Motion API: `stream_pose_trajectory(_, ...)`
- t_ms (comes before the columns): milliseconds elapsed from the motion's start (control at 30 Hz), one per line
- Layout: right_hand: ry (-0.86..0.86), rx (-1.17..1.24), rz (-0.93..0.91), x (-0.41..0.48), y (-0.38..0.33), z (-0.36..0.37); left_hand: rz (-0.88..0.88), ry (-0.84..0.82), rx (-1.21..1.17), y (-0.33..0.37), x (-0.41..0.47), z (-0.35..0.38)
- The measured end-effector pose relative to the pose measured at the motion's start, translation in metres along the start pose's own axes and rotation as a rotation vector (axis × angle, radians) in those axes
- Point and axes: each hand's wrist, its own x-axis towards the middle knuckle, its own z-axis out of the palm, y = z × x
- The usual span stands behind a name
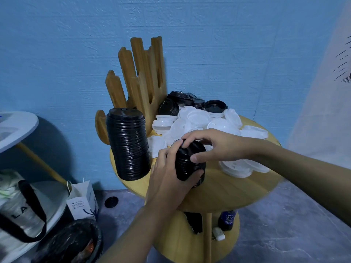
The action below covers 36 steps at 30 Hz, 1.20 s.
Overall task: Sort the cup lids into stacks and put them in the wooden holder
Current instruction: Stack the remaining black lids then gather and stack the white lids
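Left hand [169,175] wraps the short black lid stack [190,165], held upright; right hand [218,147] fingers [191,138] curl over its top; wooden holder [140,73] stands farther back, to the left

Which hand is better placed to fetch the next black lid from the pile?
Probably the right. The right hand grips only the top of the small stack and lies nearer the loose black lids; the left hand holds the stack by its side.

Blue textured wall [57,54]; grey marbled floor [294,215]; round wooden table [237,186]; white round table [17,128] at far left
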Motion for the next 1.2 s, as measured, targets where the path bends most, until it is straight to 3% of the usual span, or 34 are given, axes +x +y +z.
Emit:
stream_pose_trajectory(100, 0.042, 0.012, 0.014, 0.0, 0.003, -0.002, 0.003, 0.002, 0.001, -0.002, 0.001, 0.001)
stream_pose_trajectory(200, 0.274, 0.084, 0.038, 0.011, 0.016, -0.013, 0.004, 0.01, 0.009, -0.003, 0.001, 0.003)
stream_pose_trajectory(300, 0.431, -0.169, 0.18, 0.035, 0.051, -0.04, 0.018, 0.019, 0.01, -0.004, 0.001, 0.004)
stream_pose_trajectory(500, 0.434, -0.503, 0.413, 0.086, 0.099, -0.076, 0.03, 0.03, 0.011, -0.008, 0.003, 0.006)
stream_pose_trajectory(867, 0.389, -0.48, 0.66, 0.113, 0.131, -0.083, 0.095, 0.065, 0.014, -0.011, 0.002, 0.008)
stream_pose_trajectory(1067, 0.474, -0.455, 0.624, 0.11, 0.121, -0.08, 0.099, 0.061, 0.011, -0.011, 0.001, 0.007)
stream_pose_trajectory(1200, 0.578, -0.458, 0.503, 0.103, 0.108, -0.075, 0.089, 0.055, 0.021, -0.01, 0.001, 0.007)
